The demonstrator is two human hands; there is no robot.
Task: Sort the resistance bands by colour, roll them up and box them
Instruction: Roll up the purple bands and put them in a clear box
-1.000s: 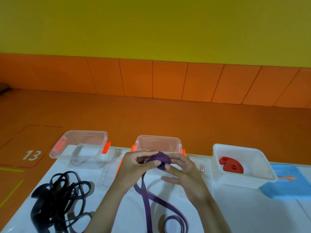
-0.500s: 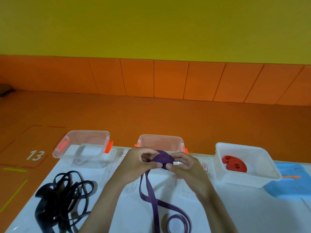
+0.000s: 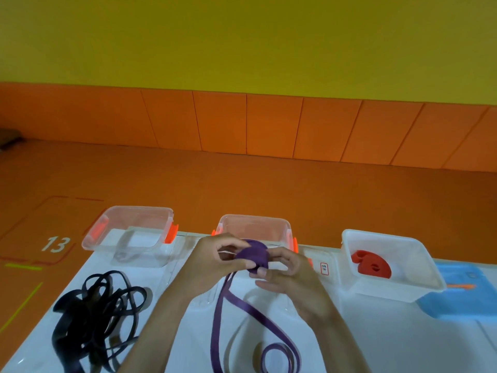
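Your left hand [image 3: 212, 265] and right hand [image 3: 293, 278] grip a part-rolled purple rubber band [image 3: 254, 255]. Below, a glossy white tabletop [image 3: 376, 335]; beyond, orange floor [image 3: 269, 184] and yellow wall [image 3: 242, 36].

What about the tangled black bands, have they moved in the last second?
No. The black bands lie in the same place, just in front of the left clear box; only the camera view shifted slightly.

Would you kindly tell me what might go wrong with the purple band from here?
1. The purple roll is pinched only between the left hand and right hand; a slip could let it spring open.
2. Its loose tail lies looped on the table and may twist as it winds in.
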